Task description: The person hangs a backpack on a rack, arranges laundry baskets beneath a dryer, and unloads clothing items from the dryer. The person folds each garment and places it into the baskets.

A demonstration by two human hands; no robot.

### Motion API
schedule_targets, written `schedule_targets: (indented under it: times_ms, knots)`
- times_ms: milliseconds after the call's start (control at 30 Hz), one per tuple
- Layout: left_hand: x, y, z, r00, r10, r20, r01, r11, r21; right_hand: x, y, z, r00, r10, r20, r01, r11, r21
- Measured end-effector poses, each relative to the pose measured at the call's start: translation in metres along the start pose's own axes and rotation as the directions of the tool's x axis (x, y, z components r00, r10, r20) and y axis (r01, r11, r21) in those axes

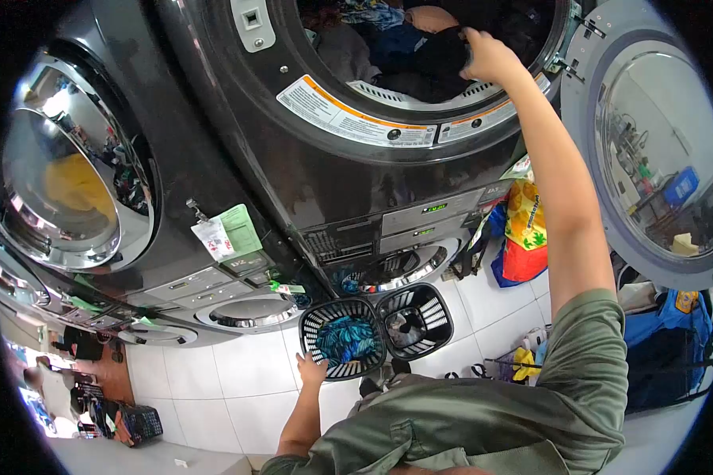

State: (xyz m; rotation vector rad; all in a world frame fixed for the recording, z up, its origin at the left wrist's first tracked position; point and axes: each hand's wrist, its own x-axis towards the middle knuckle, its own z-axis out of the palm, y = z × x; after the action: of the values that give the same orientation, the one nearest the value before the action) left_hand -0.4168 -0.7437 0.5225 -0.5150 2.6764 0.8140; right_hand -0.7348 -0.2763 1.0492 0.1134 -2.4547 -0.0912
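My right hand point(491, 59) reaches into the open drum of a front-loading dryer point(333, 178), its fingers closed on a black garment point(436, 67). Grey, blue and patterned clothes lie around that garment in the drum. Low down, my left hand point(312, 369) grips the near left rim of a black laundry basket point(305, 328), which has blue-and-black patterned cloth point(347, 339) in it. Beside it stands a second black basket point(444, 313) with a small greyish heap of cloth inside.
The dryer's round door point(582, 150) is swung wide to the right. More stacked machines point(150, 142) line the left. A red-and-yellow bag point(524, 229) rests on the tiled floor point(253, 360). At far left are a person point(55, 388) and another basket point(144, 423).
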Motion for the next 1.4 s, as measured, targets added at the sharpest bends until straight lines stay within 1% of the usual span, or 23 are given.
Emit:
schedule_targets:
  times_ms: [100, 167, 200, 233, 300, 333, 367, 433, 467, 500, 567, 700, 767, 833, 900, 1000, 1033, 1100, 1133, 1167, 1233, 1333, 1400]
  knots:
    - [-0.007, 0.021, -0.007, 0.992, 0.063, 0.109, -0.051, 0.993, -0.111, 0.013, 0.013, 0.014, 0.971, 0.096, 0.221, -0.055, 0.981, -0.186]
    - [0.000, 0.019, 0.002, 0.975, 0.187, 0.124, -0.171, 0.977, -0.126, 0.013, 0.006, 0.010, 0.976, 0.215, 0.024, -0.215, 0.977, 0.016]
    - [-0.006, 0.033, -0.003, 0.978, 0.162, 0.129, -0.140, 0.976, -0.164, 0.025, 0.006, 0.009, 0.918, 0.377, 0.119, -0.392, 0.908, 0.147]
    - [0.000, 0.046, 0.000, 0.980, 0.157, 0.120, -0.136, 0.976, -0.169, 0.027, 0.001, 0.015, 0.922, 0.369, 0.116, -0.384, 0.911, 0.154]
    - [0.009, 0.063, -0.003, 0.922, 0.281, 0.265, -0.217, 0.945, -0.246, 0.015, -0.022, 0.038, 0.939, 0.344, 0.020, -0.328, 0.910, -0.254]
    - [0.005, 0.092, -0.017, 0.912, 0.327, 0.248, -0.251, 0.922, -0.295, 0.008, -0.036, 0.032, 0.993, 0.115, -0.029, -0.118, 0.945, -0.306]
    - [-0.005, 0.128, -0.037, 0.898, 0.375, 0.228, -0.286, 0.894, -0.345, 0.011, -0.045, 0.033, 0.932, -0.111, -0.345, 0.029, 0.972, -0.233]
    - [-0.013, 0.181, -0.064, 0.854, 0.496, 0.160, -0.303, 0.722, -0.622, -0.001, -0.084, -0.005, 0.808, -0.065, -0.585, 0.060, 0.998, -0.028]
    - [-0.021, 0.210, -0.083, 0.843, 0.531, 0.081, -0.329, 0.630, -0.704, -0.020, -0.106, -0.029, 0.831, 0.169, -0.530, 0.083, 0.904, 0.419]
    - [-0.033, 0.239, -0.105, 0.831, 0.556, 0.002, -0.351, 0.528, -0.773, -0.048, -0.121, -0.047, 0.855, 0.357, -0.376, 0.083, 0.622, 0.779]
    - [-0.058, 0.288, -0.149, 0.767, 0.602, -0.222, -0.481, 0.310, -0.820, -0.106, -0.134, -0.061, 0.884, 0.272, -0.380, 0.241, 0.431, 0.870]
    - [-0.094, 0.356, -0.214, 0.235, 0.713, -0.661, -0.972, 0.191, -0.139, -0.231, -0.147, -0.068, 0.971, 0.052, -0.233, 0.206, 0.318, 0.925]
    - [-0.090, 0.379, -0.219, 0.072, 0.753, -0.654, -0.965, 0.218, 0.145, -0.283, -0.151, -0.080, 0.991, 0.016, -0.133, 0.126, 0.222, 0.967]
    - [-0.069, 0.397, -0.209, -0.066, 0.790, -0.610, -0.890, 0.230, 0.393, -0.324, -0.151, -0.102, 0.936, -0.347, -0.059, 0.023, -0.106, 0.994]
    - [-0.083, 0.410, -0.197, -0.067, 0.741, -0.668, -0.882, 0.270, 0.387, -0.350, -0.167, -0.134, 0.875, -0.478, -0.080, -0.116, -0.368, 0.923]
    - [-0.085, 0.399, -0.171, 0.146, 0.950, -0.277, -0.979, 0.180, 0.099, -0.346, -0.129, -0.141, 0.948, -0.318, -0.021, -0.020, -0.126, 0.992]
    - [-0.072, 0.389, -0.154, 0.256, 0.949, -0.183, -0.963, 0.234, -0.131, -0.370, -0.129, -0.116, 0.870, 0.315, -0.379, 0.240, 0.400, 0.884]
    - [-0.061, 0.361, -0.132, 0.470, 0.882, -0.025, -0.883, 0.469, -0.020, -0.339, -0.106, -0.151, 0.536, 0.841, -0.068, -0.140, 0.169, 0.976]
    - [-0.053, 0.346, -0.122, 0.509, 0.860, -0.016, -0.860, 0.509, 0.024, -0.346, -0.052, -0.141, 0.619, 0.634, -0.464, -0.355, 0.752, 0.555]
    - [-0.046, 0.336, -0.120, 0.536, 0.844, -0.029, -0.840, 0.536, 0.078, -0.330, -0.043, -0.161, 0.540, 0.740, -0.401, -0.175, 0.564, 0.807]
    - [-0.051, 0.318, -0.127, 0.542, 0.838, 0.060, -0.840, 0.541, 0.032, -0.327, -0.003, -0.146, 0.511, 0.659, -0.551, -0.273, 0.733, 0.623]
    - [-0.055, 0.313, -0.135, 0.409, 0.904, -0.123, -0.912, 0.410, -0.017, -0.330, 0.030, -0.142, 0.596, 0.693, -0.405, -0.640, 0.715, 0.281]
    - [-0.055, 0.311, -0.150, 0.531, 0.799, -0.282, -0.844, 0.530, -0.085, -0.337, 0.073, -0.128, 0.544, 0.782, -0.306, -0.667, 0.623, 0.407]
